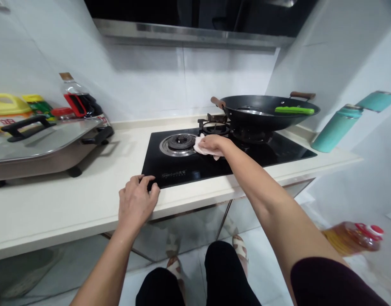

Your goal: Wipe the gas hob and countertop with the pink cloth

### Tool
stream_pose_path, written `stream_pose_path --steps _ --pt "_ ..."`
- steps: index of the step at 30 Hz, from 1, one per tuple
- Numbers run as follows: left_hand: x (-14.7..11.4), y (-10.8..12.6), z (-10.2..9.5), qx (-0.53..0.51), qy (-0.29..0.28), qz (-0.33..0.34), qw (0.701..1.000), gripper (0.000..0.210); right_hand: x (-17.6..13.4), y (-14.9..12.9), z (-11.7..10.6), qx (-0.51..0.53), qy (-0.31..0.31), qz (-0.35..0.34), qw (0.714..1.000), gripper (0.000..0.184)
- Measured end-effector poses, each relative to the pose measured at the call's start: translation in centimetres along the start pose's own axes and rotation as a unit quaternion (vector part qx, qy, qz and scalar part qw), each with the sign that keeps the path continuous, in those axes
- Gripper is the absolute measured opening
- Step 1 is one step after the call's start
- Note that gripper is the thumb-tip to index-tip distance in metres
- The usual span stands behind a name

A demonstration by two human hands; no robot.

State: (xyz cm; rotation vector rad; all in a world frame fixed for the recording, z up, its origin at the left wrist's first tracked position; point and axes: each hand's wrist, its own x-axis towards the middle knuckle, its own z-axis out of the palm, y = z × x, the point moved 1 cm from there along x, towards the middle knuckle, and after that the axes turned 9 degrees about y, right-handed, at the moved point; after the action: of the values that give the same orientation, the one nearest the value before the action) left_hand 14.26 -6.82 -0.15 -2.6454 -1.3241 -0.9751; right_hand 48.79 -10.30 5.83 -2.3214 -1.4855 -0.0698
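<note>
My right hand (213, 143) is closed on a pale pinkish cloth (200, 145) and presses it against the right side of the left burner (182, 143). That burner has a round metal ring and a dark cap, with no grate over it. Under it lies the black glass gas stove (176, 168), set into the counter. My left hand (138, 199) rests on the counter's front edge at the stove's near left corner, fingers spread and holding nothing. A pan support (213, 124) sits behind my right hand, partly hidden by it and the wok.
A black wok (256, 121) with wooden handles and a green-handled utensil (294, 110) stands on the right burner. A teal flask (337, 129) is at the right end. An electric pan (45, 148) and bottles occupy the left. An oil jug (353, 238) stands low at right.
</note>
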Motion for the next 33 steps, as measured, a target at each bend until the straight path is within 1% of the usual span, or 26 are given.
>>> stream_pose_path --steps 2,4,7,10,14,16,19,22,24,26,28,30,31,33 --pt "0.0 0.2 -0.2 -0.001 -0.009 -0.005 1.0 0.041 -0.9 -2.4 1.3 -0.013 -0.012 -0.025 1.0 0.035" --pt "0.0 0.5 -0.3 0.001 -0.012 -0.005 1.0 0.041 -2.8 -4.2 2.4 -0.029 -0.009 -0.054 0.998 0.04" --pt "0.1 0.7 -0.5 -0.001 -0.015 -0.003 1.0 0.041 -6.7 -5.5 2.9 -0.048 0.014 -0.117 0.992 0.042" --pt "0.1 0.9 -0.5 -0.004 -0.016 -0.004 1.0 0.04 -10.8 -5.7 2.4 -0.054 0.048 -0.166 0.984 0.038" --pt "0.0 1.0 -0.4 -0.008 -0.012 -0.001 1.0 0.04 -15.4 -5.1 2.0 -0.049 0.094 -0.203 0.973 0.034" --pt "-0.1 1.0 -0.4 -0.011 -0.014 0.001 1.0 0.04 -17.3 -4.5 2.0 -0.05 0.118 -0.215 0.968 0.033" --pt "-0.3 1.0 -0.3 -0.016 -0.011 0.0 1.0 0.04 -19.6 -3.2 1.8 -0.055 0.144 -0.211 0.965 0.034" --pt "-0.4 0.8 -0.2 -0.022 0.001 0.004 1.0 0.039 -21.4 -1.3 1.3 -0.068 0.177 -0.196 0.962 0.034" --pt "-0.5 0.7 -0.1 -0.025 0.008 0.009 1.0 0.039 -22.4 0.7 1.0 -0.074 0.206 -0.188 0.957 0.032" --pt "-0.6 0.7 0.0 -0.026 0.012 0.014 0.999 0.039 -23.5 3.3 0.8 -0.078 0.236 -0.179 0.952 0.031" --pt "-0.6 0.6 0.0 -0.027 0.012 0.018 0.999 0.04 -24.4 6.8 0.7 -0.093 0.262 -0.158 0.948 0.031" --pt "-0.7 0.6 0.0 -0.027 0.011 0.02 0.999 0.04 -25.1 11.0 0.3 -0.127 0.281 -0.101 0.946 0.032" --pt "-0.8 0.5 0.0 -0.027 0.01 0.02 0.999 0.04 -25.3 13.2 0.0 -0.148 0.285 -0.051 0.946 0.033" --pt "-0.8 0.4 0.0 -0.028 0.014 0.021 0.999 0.039 -25.5 17.8 -1.2 -0.182 0.286 0.08 0.937 0.037"
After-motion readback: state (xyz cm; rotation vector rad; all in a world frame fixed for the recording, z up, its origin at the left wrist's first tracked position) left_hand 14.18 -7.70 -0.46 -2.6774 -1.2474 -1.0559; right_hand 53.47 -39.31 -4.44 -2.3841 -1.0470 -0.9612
